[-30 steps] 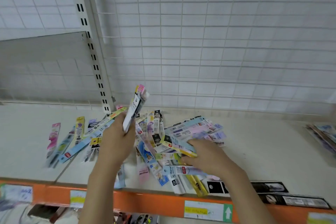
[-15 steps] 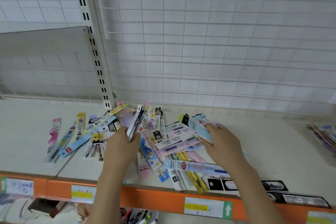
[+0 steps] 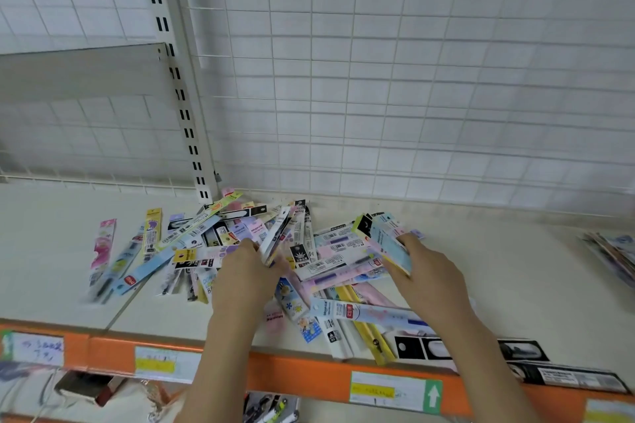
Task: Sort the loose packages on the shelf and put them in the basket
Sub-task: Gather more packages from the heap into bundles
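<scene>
A heap of long, thin colourful packages (image 3: 323, 251) lies spread on the cream shelf (image 3: 498, 278). My left hand (image 3: 244, 278) grips a small bundle of packages (image 3: 275, 237) that stands tilted at the heap's middle. My right hand (image 3: 426, 275) holds a few pale blue and pink packages (image 3: 388, 244) at the heap's right side, just above the pile. More single packages (image 3: 103, 244) lie scattered to the left. No basket shows.
A white wire grid (image 3: 412, 79) backs the shelf, with a slotted upright post (image 3: 182, 96) at left. An orange price rail (image 3: 309, 374) runs along the front edge. Black packages (image 3: 515, 350) lie at the front right and another stack (image 3: 611, 254) at far right.
My left hand has lowered its bundle from upright in the air down to the heap. My right hand has lifted a few pale packages off the pile and moved right.
</scene>
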A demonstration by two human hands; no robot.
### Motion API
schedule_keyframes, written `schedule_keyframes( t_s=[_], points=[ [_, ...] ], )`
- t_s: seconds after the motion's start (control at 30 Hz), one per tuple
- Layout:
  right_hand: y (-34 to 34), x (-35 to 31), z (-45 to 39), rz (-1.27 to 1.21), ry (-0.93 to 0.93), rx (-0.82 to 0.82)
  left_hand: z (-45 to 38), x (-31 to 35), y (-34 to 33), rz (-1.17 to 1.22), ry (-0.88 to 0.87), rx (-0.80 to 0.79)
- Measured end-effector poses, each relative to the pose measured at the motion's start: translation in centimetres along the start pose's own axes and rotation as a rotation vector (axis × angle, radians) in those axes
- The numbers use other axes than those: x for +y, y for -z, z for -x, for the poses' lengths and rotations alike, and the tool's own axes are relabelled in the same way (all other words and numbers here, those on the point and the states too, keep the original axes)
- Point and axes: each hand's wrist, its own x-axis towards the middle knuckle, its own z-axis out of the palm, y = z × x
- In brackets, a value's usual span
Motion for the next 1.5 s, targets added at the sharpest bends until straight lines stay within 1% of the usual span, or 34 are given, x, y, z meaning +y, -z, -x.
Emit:
schedule_keyframes(
  t_s=[0.13,0.27,0.4,0.53,0.7,0.77,0.87,0.93,1.0,1.07,1.17,1.33,1.5],
  points=[
    [-0.3,-0.1,0.1,0.048,0.022,-0.032,0.1,0.3,-0.1,-0.063,-0.026,-0.024],
    [-0.7,-0.2,0.1,0.05,0.039,-0.038,-0.1,0.4,0.0,-0.031,-0.029,-0.04],
    [-0.8,-0.3,0.1,0.043,0.037,-0.045,-0.5,0.1,0.1,0.053,-0.065,0.0],
    [-0.8,-0.4,0.1,0.035,0.042,-0.048,-0.8,-0.5,0.7,0.036,-0.098,0.059],
    [-0.9,-0.5,0.0,0.056,0.037,-0.071,-1.3,-1.5,2.7,0.015,-0.03,0.114],
    [-1.1,-0.5,-0.2,0.071,0.039,-0.075,-1.4,-1.6,3.3,-0.022,-0.011,0.084],
    [-1.3,-0.7,-0.4,0.079,0.043,-0.081,-1.3,-1.4,3.2,-0.101,0.011,-0.046],
    [-1.3,-0.8,-0.4,0.08,0.048,-0.084,-0.9,-1.2,2.3,-0.159,-0.009,-0.109],
    [-1.3,-0.9,-0.3,0.076,0.051,-0.091,-0.4,-1.0,1.2,-0.173,-0.023,-0.13],
    [-1.2,-0.9,-0.2,0.067,0.053,-0.093,0.0,-0.6,0.5,-0.174,0.004,-0.144],
    [-1.1,-0.8,-0.2,0.052,0.052,-0.091,0.0,0.0,0.6,-0.119,0.027,-0.157],
    [-0.9,-1.4,-0.4,0.025,0.051,-0.095,-0.1,0.0,2.3,0.041,0.08,-0.066],
    [-1.0,-2.7,-0.9,-0.004,0.098,-0.113,0.0,0.3,3.5,0.118,0.082,-0.034]
  ],
)
